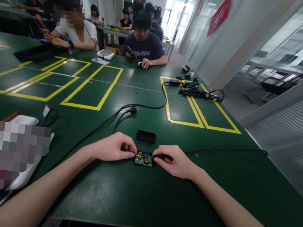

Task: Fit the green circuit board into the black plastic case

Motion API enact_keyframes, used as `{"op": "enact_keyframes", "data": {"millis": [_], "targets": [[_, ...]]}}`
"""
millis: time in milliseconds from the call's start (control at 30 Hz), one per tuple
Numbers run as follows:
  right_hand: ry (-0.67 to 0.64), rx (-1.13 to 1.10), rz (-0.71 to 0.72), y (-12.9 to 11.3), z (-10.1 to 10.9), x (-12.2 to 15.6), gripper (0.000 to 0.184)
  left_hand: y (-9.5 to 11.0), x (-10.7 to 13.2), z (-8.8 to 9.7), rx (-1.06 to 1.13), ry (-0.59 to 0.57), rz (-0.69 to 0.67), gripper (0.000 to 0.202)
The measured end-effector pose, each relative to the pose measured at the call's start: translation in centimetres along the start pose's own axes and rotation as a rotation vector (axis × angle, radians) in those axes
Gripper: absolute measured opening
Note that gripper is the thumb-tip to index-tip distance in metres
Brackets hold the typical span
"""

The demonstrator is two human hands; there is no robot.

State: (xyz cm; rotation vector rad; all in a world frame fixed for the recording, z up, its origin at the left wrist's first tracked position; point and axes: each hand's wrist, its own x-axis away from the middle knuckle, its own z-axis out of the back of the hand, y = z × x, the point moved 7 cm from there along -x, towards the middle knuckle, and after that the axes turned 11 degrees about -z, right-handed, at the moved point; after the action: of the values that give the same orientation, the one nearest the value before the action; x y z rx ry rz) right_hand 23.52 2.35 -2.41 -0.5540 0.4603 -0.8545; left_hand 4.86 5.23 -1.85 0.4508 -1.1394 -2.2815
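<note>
Between my hands lies a small green circuit board [140,161] with copper-wound ring coils, sitting in a black plastic case half. Blue and yellow wires show at both of its ends. My left hand [116,148] pinches a dark cable at the board's left end, its tip partly hidden by the fingers. At the right end, the fingers of my right hand [175,162] are closed around another black cable [219,149], which runs off to the right across the table. Just beyond the board rests an open black case half [146,136], hollow side up.
A black plug [133,110] on a cord lies past my left hand, beside a longer cable [138,106]. Bundled black adapters [199,92] lie at the far right. Yellow tape marks the green table [184,207]. People sit opposite; a partly blurred white object is at left.
</note>
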Motion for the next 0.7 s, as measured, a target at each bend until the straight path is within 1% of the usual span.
{"op": "enact_keyframes", "data": {"millis": [133, 333, 567, 700], "targets": [[0.076, 0.064, -0.020, 0.2, 0.5, -0.1, 0.014, 0.1, -0.1, 0.5, -0.105, 0.092, -0.047, 0.018], [0.103, 0.090, -0.037, 0.4, 0.6, -0.4, 0.012, 0.1, -0.3, 0.5, -0.209, 0.139, -0.067, 0.018], [0.148, 0.092, -0.025, 0.5, 0.9, -0.3, 0.015, -0.1, -0.2, 0.8, -0.188, 0.200, -0.078, 0.016], [0.175, 0.096, -0.007, 0.5, 1.1, -0.2, 0.015, 0.0, -0.1, 1.1, -0.223, 0.237, -0.092, 0.013]]}}
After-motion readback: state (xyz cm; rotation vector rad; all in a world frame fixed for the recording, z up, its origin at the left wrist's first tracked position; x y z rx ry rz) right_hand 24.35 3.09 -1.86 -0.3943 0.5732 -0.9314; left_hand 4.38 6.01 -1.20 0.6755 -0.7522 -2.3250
